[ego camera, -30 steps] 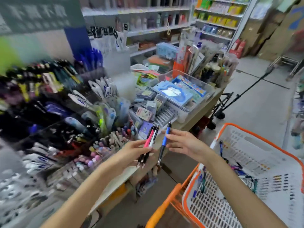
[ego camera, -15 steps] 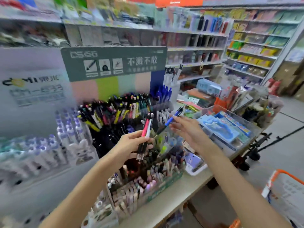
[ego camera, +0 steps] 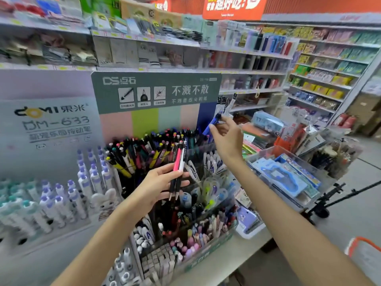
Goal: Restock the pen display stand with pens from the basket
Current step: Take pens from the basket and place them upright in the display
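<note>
My right hand [ego camera: 225, 139] pinched a blue pen [ego camera: 212, 123] above the pen display stand [ego camera: 156, 153], my left hand [ego camera: 162, 185] gripped a pink pen [ego camera: 176, 168] and white pen [ego camera: 181, 166] just before it

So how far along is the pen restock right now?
Midway, by the look of it. The display stand already holds many pens, though which were just added can't be told. In hand: the right hand pinches a blue pen above the stand's back right, and the left hand grips pink and white pens. Left: place these three; only a corner of the basket shows, contents unseen.
</note>
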`<state>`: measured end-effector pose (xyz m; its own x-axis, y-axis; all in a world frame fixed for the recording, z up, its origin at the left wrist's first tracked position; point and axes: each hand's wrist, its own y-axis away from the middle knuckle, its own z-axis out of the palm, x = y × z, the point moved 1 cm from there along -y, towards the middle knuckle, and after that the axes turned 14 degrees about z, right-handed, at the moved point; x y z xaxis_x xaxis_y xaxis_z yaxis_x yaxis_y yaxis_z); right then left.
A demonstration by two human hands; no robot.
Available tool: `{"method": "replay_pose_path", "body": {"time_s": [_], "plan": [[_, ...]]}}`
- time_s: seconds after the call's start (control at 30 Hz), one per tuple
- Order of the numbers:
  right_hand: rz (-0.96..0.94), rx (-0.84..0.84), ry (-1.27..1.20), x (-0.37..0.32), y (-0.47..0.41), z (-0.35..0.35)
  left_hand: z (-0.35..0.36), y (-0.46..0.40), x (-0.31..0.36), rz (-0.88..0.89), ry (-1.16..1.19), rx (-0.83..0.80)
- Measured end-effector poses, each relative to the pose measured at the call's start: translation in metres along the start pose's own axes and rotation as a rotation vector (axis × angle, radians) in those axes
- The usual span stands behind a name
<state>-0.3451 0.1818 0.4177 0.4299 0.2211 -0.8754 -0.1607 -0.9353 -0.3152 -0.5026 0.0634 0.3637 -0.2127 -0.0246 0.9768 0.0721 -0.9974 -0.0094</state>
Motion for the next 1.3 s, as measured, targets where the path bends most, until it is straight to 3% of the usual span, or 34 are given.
{"method": "replay_pose_path", "body": {"time_s": [0.13, 0.2, 0.4, 0.6, 0.67, 0.73, 0.8, 0.87, 0.93, 1.0, 1.13, 1.3], "plan": [[-0.036, -0.150, 0.329, -0.001, -0.009, 0.004, -0.003, -0.002, 0.000, 0.005, 0.013, 0.027], [-0.074, -0.129, 0.471, -0.002, -0.013, 0.007, -0.004, -0.002, -0.001, 0.005, 0.020, 0.031], [-0.179, -0.222, 0.755, -0.005, -0.024, 0.018, -0.002, 0.000, 0.000, -0.008, 0.013, 0.026], [-0.226, -0.220, 0.862, -0.001, -0.015, 0.026, -0.005, 0.007, 0.001, -0.018, -0.036, 0.025], [-0.233, -0.155, 0.726, -0.002, -0.009, 0.024, -0.007, 0.008, 0.001, -0.010, -0.050, 0.032], [-0.160, -0.144, 0.407, -0.006, 0.010, 0.020, -0.007, 0.009, 0.004, 0.015, -0.071, 0.034], [0.005, -0.363, 0.199, -0.009, 0.031, 0.019, -0.007, 0.009, 0.006, 0.047, -0.101, 0.014], [0.107, -0.609, 0.123, -0.010, 0.047, 0.018, -0.002, 0.008, 0.008, 0.073, -0.150, -0.014], [0.129, -0.703, 0.022, -0.015, 0.054, 0.015, 0.004, 0.007, 0.010, 0.119, -0.221, -0.022], [0.145, -0.725, -0.063, -0.019, 0.055, 0.013, 0.005, 0.008, 0.015, 0.189, -0.318, -0.009], [0.140, -0.821, -0.086, -0.032, 0.059, 0.013, -0.010, 0.014, 0.033, 0.410, -0.733, 0.002], [0.071, -0.780, -0.199, -0.059, 0.065, 0.023, -0.029, 0.025, 0.058, 0.604, -0.801, 0.191]]}}
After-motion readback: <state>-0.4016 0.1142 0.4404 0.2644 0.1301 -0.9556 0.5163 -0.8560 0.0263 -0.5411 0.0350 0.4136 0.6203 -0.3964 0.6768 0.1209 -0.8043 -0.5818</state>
